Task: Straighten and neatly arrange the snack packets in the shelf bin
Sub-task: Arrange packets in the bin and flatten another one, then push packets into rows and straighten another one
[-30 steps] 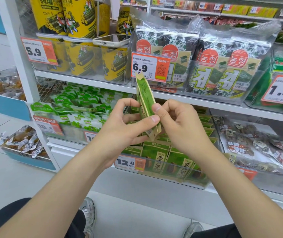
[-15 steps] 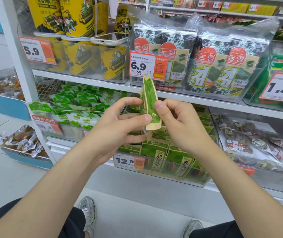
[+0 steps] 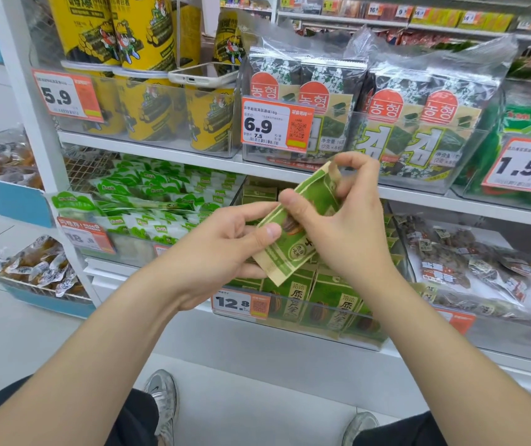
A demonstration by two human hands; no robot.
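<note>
Fingers of my left hand (image 3: 225,249) and right hand (image 3: 348,233) clamped one green packet (image 3: 291,252), tilted, between them. Below the fingers, the shelf bin (image 3: 322,329) held upright packets (image 3: 293,294). I judged this one not yet replaced.

Green-and-tan paper snack packet (image 3: 293,252): middle hidden under right hand (image 3: 351,231) thumb.
Clear plastic shelf bin (image 3: 306,326): rear rows hidden behind the packet.

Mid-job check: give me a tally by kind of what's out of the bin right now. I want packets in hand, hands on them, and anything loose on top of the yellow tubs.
Held green snack packet, out of the clear bin: 1
Hands gripping it, left hand and right hand: 2
Loose phone lying on the yellow tubs: 1
Total: 4
</note>
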